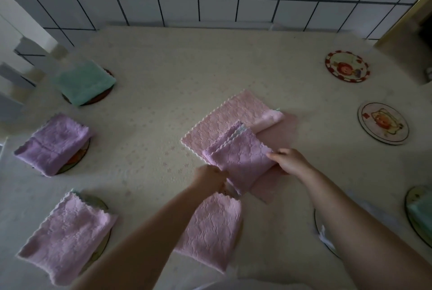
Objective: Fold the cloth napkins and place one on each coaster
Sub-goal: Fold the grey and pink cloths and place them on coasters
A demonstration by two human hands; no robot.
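While three folded napkins already sit on coasters along the left of the cream patterned table (pixel 163 79), I judge I am mid-fold on the next one. My left hand (pixel 210 178) pinches the near edge of a lilac waffle-textured cloth napkin (pixel 238 161), and my right hand (pixel 291 161) has its grip curled round that napkin's right side. It is partly doubled over and lies at the table's middle, on top of a spread pale pink cloth (pixel 224 121); a further pink textured cloth (pixel 212 226) hangs or lies just below my left hand, and I cannot tell whether that hand holds it too.

The lilac napkin looks soft and limp, with scalloped edges that show several layers stacked slightly out of line.

The next move, as I read it, calls for squaring those edges, pressing the fold flat, then carrying it to a bare round cartoon-printed coaster (pixel 347 66) at far right, or the one nearer (pixel 383 123).
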